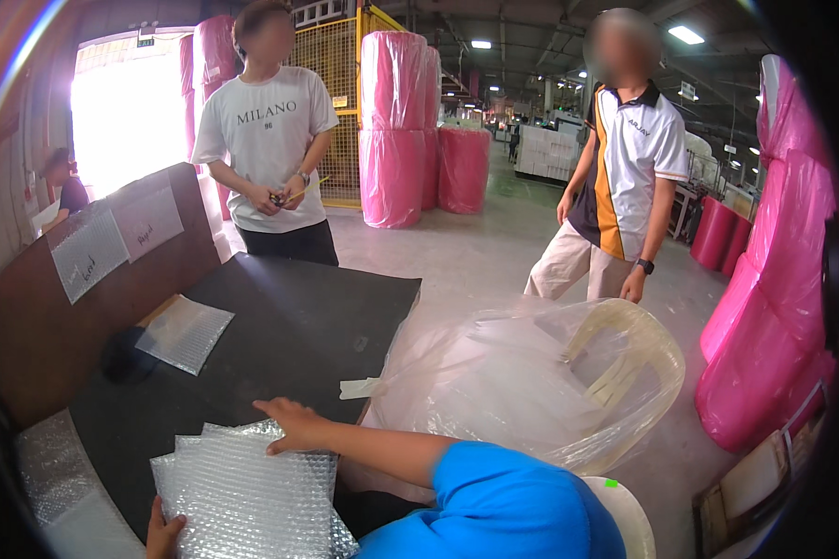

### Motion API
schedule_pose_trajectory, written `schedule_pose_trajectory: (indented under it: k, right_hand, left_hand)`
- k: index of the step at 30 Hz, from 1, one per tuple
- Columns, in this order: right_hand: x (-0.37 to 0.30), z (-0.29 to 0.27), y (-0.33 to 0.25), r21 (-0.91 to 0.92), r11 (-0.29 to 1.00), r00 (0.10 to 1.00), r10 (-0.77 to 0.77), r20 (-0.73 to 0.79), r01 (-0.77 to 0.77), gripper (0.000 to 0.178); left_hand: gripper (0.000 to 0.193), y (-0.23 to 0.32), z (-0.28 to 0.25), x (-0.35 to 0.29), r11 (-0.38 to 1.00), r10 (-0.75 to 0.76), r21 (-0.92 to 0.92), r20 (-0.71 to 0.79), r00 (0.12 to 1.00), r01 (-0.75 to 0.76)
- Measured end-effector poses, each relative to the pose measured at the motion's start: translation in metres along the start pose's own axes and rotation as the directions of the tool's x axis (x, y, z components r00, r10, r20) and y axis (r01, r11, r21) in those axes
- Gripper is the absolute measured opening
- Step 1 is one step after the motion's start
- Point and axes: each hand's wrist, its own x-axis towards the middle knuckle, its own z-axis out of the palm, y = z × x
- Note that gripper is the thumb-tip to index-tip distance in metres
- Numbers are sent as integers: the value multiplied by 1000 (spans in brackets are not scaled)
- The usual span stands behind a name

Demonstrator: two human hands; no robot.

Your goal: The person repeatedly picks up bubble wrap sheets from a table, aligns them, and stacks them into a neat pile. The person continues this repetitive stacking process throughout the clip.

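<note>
A stack of clear bubble wrap sheets (247, 494) lies at the near edge of the black tabletop, its sheets slightly fanned out at the far side. My left hand (165, 536) grips the stack's lower left edge; most of its fingers are cut off by the picture's lower rim. Across the far right corner of the stack reaches my right hand (296, 427). Its index finger is stretched out to the left and its thumb is spread apart over the top sheet. Farther back on the table rests one more bubble wrap piece (186, 334), apart from both hands.
A brown board (19, 307) with labelled pouches edges the black table (298, 326) on the left. To the right stands a cream plastic chair (667, 363) with a large clear bag (494, 373). Two people stand beyond; pink wrapped rolls (391, 177) line the floor.
</note>
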Motion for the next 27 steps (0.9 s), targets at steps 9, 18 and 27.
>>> schedule_pose_trajectory:
  k: [9,18,27]
  right_hand:
    - [-152,-24,94,565,587,810,344,475,-580,60]
    - [-190,25,-21,873,149,879,199,433,-464,76]
    - [-180,30,-6,858,304,906,235,353,-414,79]
  left_hand:
    - [74,-18,26,-49,998,-38,-57,-80,996,33]
    - [75,11,90,-86,812,100,-580,21,995,-69]
    - [78,30,93,-78,866,82,-500,193,978,26]
